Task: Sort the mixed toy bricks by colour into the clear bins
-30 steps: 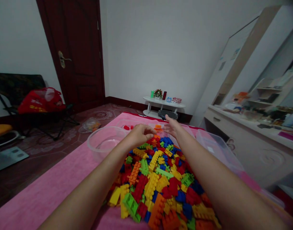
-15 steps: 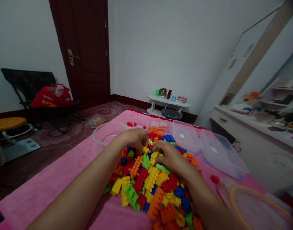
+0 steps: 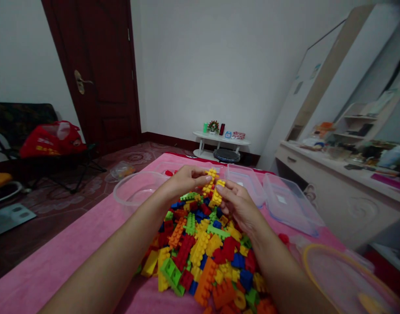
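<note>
Between thumb and fingers, my left hand (image 3: 186,179) grips a yellow toy building block (image 3: 210,179) with knobby studs. My right hand (image 3: 238,201) pinches a second yellow building block (image 3: 217,194), held upright close beside the first. Whether the two blocks touch, I cannot tell. Both hands are raised over a heap of mixed building blocks (image 3: 200,248) in red, orange, yellow, green and blue. The heap spreads over a pink cloth (image 3: 98,244) between my forearms.
A round clear tub (image 3: 121,194) stands left of the heap. Clear plastic boxes or lids (image 3: 286,205) lie to the right, with a yellow-rimmed round lid (image 3: 347,279) nearer me. A red bag (image 3: 52,138) sits on a chair at left; a dresser (image 3: 343,183) stands at right.
My hands have come up out of the heap, each now with a yellow block in its fingers. The view has turned slightly to the right.
</note>
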The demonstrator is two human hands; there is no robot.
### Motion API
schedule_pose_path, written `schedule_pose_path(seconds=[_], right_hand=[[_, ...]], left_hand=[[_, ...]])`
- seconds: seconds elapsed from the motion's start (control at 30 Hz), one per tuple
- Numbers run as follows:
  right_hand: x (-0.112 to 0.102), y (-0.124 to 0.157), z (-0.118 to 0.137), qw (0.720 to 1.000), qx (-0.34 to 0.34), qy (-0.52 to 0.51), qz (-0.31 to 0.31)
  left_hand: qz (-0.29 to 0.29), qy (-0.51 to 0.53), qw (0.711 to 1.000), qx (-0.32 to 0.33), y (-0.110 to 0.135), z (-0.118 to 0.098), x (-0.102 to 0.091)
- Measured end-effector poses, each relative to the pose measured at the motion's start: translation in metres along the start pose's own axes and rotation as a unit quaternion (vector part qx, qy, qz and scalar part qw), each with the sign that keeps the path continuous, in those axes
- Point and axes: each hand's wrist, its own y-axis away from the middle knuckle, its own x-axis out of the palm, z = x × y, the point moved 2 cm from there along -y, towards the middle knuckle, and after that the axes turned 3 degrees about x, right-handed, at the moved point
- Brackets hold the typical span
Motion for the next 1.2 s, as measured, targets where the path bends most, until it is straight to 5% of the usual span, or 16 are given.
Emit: schedule_pose_path(seconds=[0.3,0.77,0.9,1.07,1.2], right_hand=[[-0.004,0.000,0.004,0.995,0.000,-0.094,-0.026],[-0.007,0.000,-0.002,0.996,0.055,-0.064,-0.028],[-0.022,0.001,0.010,0.998,0.053,-0.030,-0.019],[-0.072,-0.005,0.023,0.987,0.002,0.013,-0.159],[-0.116,-0.013,0.022,0.934,-0.116,0.033,-0.335]], left_hand=[[-0.012,0.058,0.998,-0.035,-0.004,0.015,0.008],[0.027,0.036,0.997,-0.064,-0.005,0.022,0.028],[0.038,0.039,0.997,-0.060,-0.003,0.018,0.028],[0.004,0.032,0.996,-0.077,-0.002,0.014,0.024],[-0.030,0.016,0.996,-0.086,-0.001,0.010,0.023]])
